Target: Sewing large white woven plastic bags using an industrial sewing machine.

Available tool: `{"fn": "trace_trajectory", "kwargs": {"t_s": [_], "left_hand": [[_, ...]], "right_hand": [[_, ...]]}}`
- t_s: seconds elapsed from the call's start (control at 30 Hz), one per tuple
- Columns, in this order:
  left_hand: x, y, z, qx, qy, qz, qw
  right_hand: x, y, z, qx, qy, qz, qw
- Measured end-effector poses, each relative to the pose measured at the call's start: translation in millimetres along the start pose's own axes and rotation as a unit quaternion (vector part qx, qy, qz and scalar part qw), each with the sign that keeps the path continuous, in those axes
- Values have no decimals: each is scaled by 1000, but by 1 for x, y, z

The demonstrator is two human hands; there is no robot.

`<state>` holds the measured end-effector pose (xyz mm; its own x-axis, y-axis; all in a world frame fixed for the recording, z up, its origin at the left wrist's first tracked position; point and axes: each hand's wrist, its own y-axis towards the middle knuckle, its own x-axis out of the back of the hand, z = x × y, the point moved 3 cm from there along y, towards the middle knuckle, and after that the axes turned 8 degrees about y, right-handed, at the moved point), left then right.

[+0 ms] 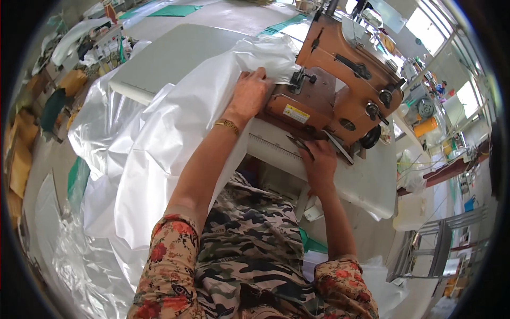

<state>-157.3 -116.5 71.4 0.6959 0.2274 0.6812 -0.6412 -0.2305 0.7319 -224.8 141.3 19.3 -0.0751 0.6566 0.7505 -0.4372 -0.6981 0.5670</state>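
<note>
White sheet [154, 170] lies from 8 to 12 o'clock under left hand [252, 94], its finger grip I cannot tell; right hand [320, 161] pinches dark tool [304, 147]. Brown sewing machine [367, 85] blocks 1 o'clock; grey frame [441, 245] stands at 4.

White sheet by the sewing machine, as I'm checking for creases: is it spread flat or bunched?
Bunched: the white sheet lies in loose, rumpled folds beside the left hand.

Brown metal sewing machine [356, 101]: standing.
Glossy white sheet [154, 154]: we see it creased, draped leftward.
Dark pointed metal tool [298, 143]: held nearby.
</note>
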Motion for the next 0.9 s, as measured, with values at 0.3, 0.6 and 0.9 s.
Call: {"fn": "trace_trajectory", "kwargs": {"t_s": [0.3, 0.6, 0.9], "left_hand": [[-8, 13, 0, 1, -1, 16, 1000], [-18, 23, -5, 1, 81, -4, 997], [-25, 20, 33, 68, 79, 25, 994]], "right_hand": [[2, -1, 0, -23, 23, -12, 999], [1, 2, 7, -21, -7, 3, 1000], [-8, -3, 4, 54, -68, -3, 996]]}}
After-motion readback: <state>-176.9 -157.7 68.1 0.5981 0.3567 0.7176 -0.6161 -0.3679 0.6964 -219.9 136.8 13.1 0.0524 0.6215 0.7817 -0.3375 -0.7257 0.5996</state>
